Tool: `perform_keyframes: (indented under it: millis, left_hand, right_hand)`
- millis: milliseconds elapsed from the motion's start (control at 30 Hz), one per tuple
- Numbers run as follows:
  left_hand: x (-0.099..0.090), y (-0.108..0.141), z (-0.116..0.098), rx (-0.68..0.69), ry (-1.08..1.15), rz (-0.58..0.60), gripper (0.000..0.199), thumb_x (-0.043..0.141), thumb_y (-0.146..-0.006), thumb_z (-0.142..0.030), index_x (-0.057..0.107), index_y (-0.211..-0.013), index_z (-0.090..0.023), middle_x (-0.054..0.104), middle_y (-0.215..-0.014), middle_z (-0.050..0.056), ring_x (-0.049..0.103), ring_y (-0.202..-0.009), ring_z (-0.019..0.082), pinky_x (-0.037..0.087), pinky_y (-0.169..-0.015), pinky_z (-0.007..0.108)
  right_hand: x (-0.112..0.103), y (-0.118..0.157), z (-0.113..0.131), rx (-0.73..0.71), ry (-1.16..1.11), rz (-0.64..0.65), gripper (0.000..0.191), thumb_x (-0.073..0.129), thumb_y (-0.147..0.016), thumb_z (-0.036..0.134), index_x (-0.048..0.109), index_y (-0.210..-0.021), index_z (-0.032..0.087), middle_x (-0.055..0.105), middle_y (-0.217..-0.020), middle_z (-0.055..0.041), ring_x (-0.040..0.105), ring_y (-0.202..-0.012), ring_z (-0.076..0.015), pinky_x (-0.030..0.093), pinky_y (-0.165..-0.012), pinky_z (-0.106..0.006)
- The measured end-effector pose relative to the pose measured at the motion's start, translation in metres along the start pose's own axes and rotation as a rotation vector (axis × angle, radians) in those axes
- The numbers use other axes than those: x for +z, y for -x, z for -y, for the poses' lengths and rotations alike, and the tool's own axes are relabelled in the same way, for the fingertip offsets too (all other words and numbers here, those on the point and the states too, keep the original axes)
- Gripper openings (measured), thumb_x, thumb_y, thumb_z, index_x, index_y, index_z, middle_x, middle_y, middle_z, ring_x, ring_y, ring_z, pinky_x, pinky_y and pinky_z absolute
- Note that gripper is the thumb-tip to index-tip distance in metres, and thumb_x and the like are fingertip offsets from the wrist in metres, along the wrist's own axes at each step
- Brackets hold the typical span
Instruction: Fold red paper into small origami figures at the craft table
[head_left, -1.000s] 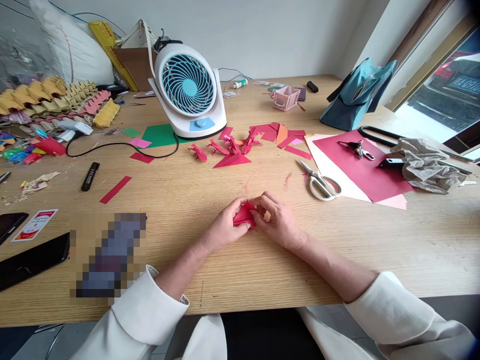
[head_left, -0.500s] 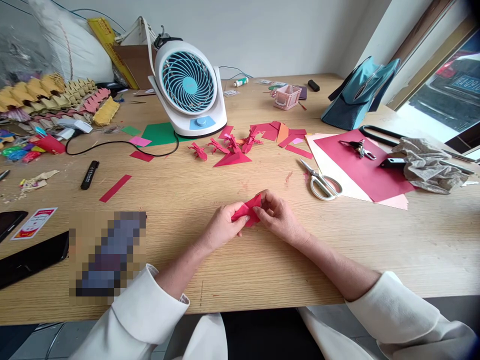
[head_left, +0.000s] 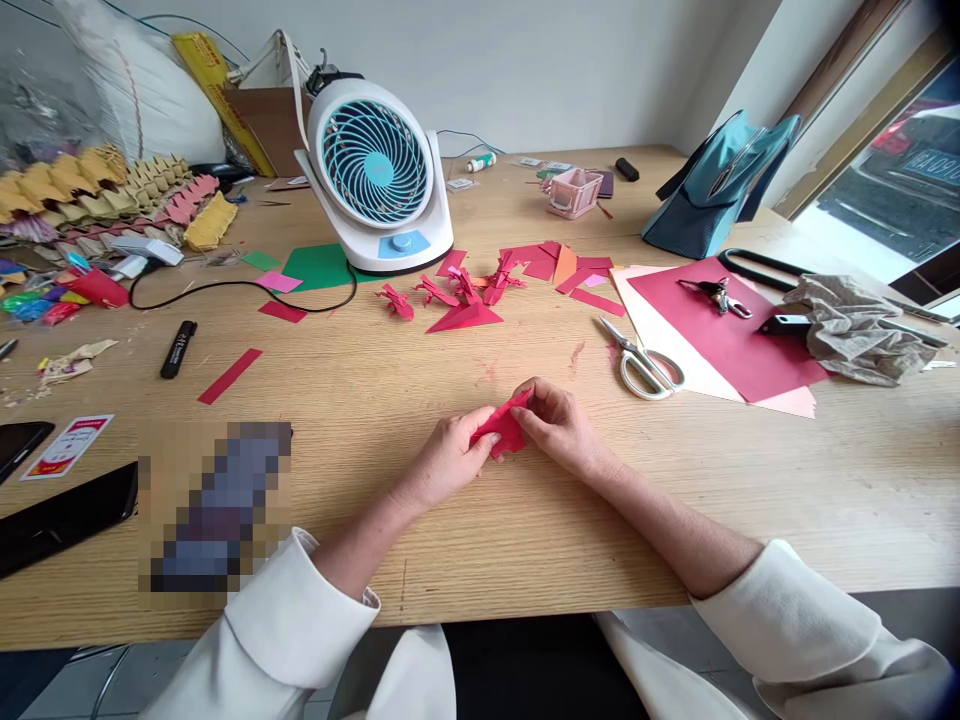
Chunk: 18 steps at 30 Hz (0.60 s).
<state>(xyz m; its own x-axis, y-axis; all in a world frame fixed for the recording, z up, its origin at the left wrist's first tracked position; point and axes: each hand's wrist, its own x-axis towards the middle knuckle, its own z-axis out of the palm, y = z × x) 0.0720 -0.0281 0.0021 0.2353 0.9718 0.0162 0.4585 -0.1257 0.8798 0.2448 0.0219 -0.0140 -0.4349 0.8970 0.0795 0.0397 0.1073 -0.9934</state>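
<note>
A piece of folded red paper (head_left: 508, 430) is held between both hands, above the near middle of the table. My left hand (head_left: 456, 448) pinches its left side, thumb on top. At the upper right edge, my right hand (head_left: 559, 425) grips the paper between thumb and fingers. Fingers hide part of the paper's far edge and underside. Beyond the hands stand several small folded red paper figures (head_left: 465, 300). A pair of scissors (head_left: 646, 368) with pale handles lies to the right of my right hand.
A white and blue fan (head_left: 375, 170) stands at the back. Red and cream paper sheets (head_left: 739, 340) lie on the right, near a blue bag (head_left: 716, 190). Leftward are a black marker (head_left: 178, 350), a red paper strip (head_left: 230, 376) and a black phone (head_left: 71, 515).
The red paper has tilted and shifted slightly right between the fingers, its upper edge now straighter. My right fingers have moved along that edge. Objects on the table look unmoved.
</note>
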Motion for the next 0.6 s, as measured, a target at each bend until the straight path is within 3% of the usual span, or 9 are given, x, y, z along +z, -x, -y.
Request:
perform_keyframes:
  millis: [333,600]
  left_hand:
    - [0.0012,0.0007,0.0007,0.028,-0.164,0.018,0.024,0.046,-0.089,-0.009,0.062,-0.105,-0.019,0.064,-0.070,-0.001,0.059,-0.060,0.012,0.043,-0.063,0.023]
    - [0.0019,0.0010,0.0020,0.055,-0.275,0.008,0.019,0.044,-0.090,-0.008,0.059,-0.098,-0.017,0.063,-0.073,-0.001,0.059,-0.063,0.012,0.043,-0.066,0.023]
  right_hand:
    - [-0.0059,-0.0052,-0.0034,-0.039,-0.037,-0.139,0.017,0.064,-0.081,0.034,0.056,-0.081,0.019,0.056,-0.069,0.0018,0.049,-0.061,-0.0113,0.040,-0.057,-0.025]
    - [-0.0070,-0.0051,-0.0003,-0.047,-0.145,-0.194,0.025,0.066,-0.082,0.042,0.057,-0.082,0.019,0.057,-0.073,0.0012,0.052,-0.062,-0.0107,0.043,-0.060,-0.025]
